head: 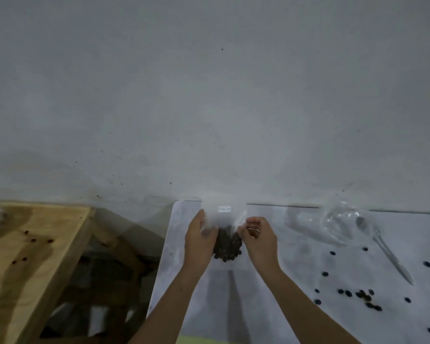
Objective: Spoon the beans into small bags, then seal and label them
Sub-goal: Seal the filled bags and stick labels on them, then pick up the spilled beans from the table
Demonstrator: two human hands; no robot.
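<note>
Fingertips (pixel 241 230) of the right hand (pixel 258 238) are pinching the right edge of the small clear bag (pixel 224 219), curled in tight on the plastic, while the left hand (pixel 199 238) is clasping the bag's left side, thumb pressing across its front. Both hands are holding the bag upright over the white table (pixel 296 281), close to the far edge by the wall (pixel 209 95). Dark beans (pixel 227 245) are sitting bunched in the bottom of the bag, and a small white label (pixel 224 209) is showing near its top. Off to the right a spoon (pixel 382 244) is lying beside crumpled clear plastic (pixel 343 219), with loose beans (pixel 363 295) scattering across the tabletop. Over on the left a wooden bench (pixel 35 244) is carrying a few more strays.
</note>
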